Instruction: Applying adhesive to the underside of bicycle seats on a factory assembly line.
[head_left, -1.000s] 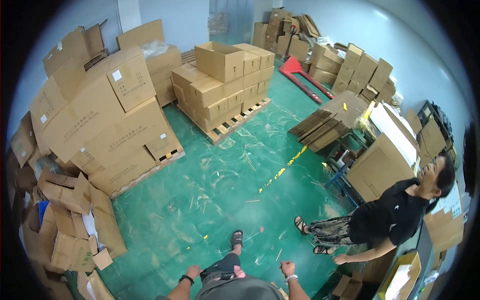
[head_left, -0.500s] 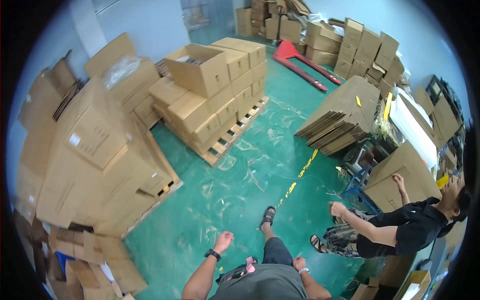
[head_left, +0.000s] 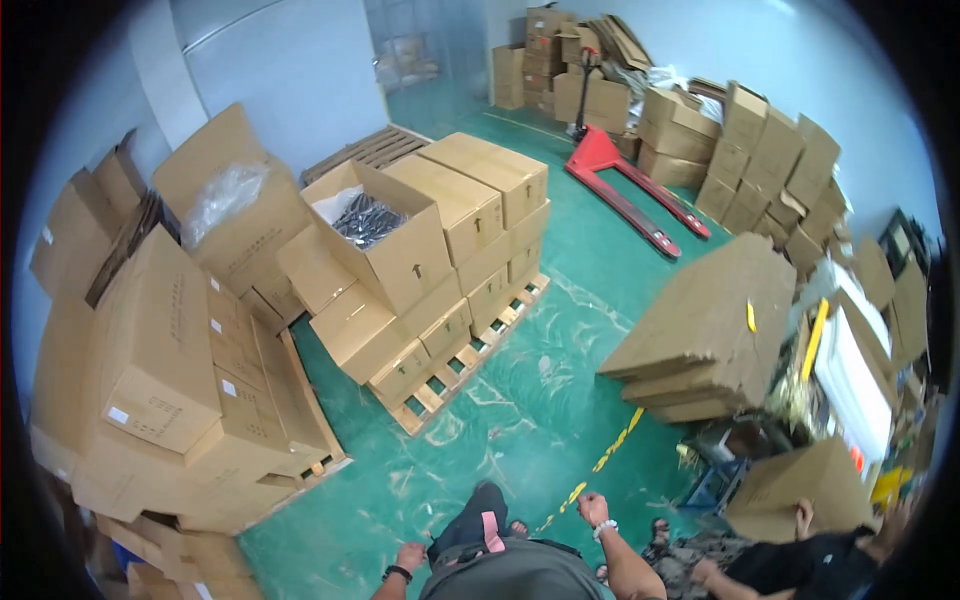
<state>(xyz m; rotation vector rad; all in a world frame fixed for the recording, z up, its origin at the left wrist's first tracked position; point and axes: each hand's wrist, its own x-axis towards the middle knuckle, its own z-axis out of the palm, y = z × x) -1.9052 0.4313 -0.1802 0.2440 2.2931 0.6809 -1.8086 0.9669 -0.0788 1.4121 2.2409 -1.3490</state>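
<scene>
My left hand (head_left: 410,557), with a dark watch on its wrist, hangs low at my left side, its fingers loosely curled with nothing seen in them. My right hand (head_left: 594,511), wearing a pale bracelet, is held out ahead of my body. Its fingers are curled in too, and no object shows in them. Both hands are apart from every box. Ahead, an open carton (head_left: 395,255) holding dark pieces and clear plastic sits on top of closed cartons (head_left: 478,228) stacked on a wooden pallet (head_left: 428,397).
Large cartons (head_left: 165,350) stand on a pallet at left. A pile of flattened cardboard (head_left: 700,320) lies at right, beyond a yellow floor line (head_left: 617,441). A red pallet jack (head_left: 625,205) is parked behind. A co-worker in black (head_left: 810,568) is close on my right.
I have moved forward, so the stacked cartons look nearer and the co-worker sits lower in view. My right hand has swung forward and my left hand back. The open carton's contents now show.
</scene>
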